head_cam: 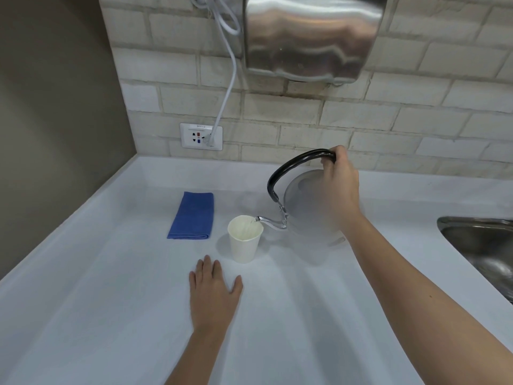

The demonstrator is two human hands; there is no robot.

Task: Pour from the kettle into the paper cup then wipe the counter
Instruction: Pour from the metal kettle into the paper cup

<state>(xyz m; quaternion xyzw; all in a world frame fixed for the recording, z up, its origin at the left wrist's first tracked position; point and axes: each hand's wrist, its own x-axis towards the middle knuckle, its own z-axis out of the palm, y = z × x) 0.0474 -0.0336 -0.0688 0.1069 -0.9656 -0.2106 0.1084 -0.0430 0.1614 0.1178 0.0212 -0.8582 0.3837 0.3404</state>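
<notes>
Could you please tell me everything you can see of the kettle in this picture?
The kettle looks like frosted grey metal, rounded, with a lid on top, a thin curved shiny spout and an arched black handle. The right hand grips the handle's far end and holds the kettle tilted to the left, its spout tip over the rim of the white paper cup. A thin stream seems to run into the cup. Whether its base touches the counter is unclear.

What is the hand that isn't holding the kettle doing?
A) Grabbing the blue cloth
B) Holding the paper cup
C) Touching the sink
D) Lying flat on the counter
D: the left hand lies flat and open on the counter, in front of the paper cup without touching it, while the right hand tips the kettle by its handle.
</notes>
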